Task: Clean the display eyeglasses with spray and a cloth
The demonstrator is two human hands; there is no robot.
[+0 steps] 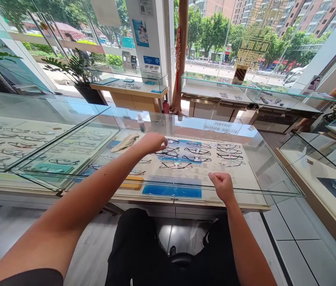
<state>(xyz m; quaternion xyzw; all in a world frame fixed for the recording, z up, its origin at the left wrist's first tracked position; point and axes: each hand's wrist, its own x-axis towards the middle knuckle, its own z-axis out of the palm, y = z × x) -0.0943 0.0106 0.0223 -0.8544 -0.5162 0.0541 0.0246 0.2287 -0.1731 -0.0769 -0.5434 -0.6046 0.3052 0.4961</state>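
My left hand (152,142) curls at a frame (172,141), hold unclear; right hand (223,186) fisted, empty. Reaching far, I may push neighbour frames (168,152) crooked.

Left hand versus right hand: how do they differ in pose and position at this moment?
The left hand is stretched far out over the display case, while the right hand stays back by its near edge. The left hand's fingertips are at a pair of glasses in the rows; the right hand is clear of any glasses. The left hand's fingers curl loosely; the right hand is closed in a fist. Both are bare, as are the forearms.
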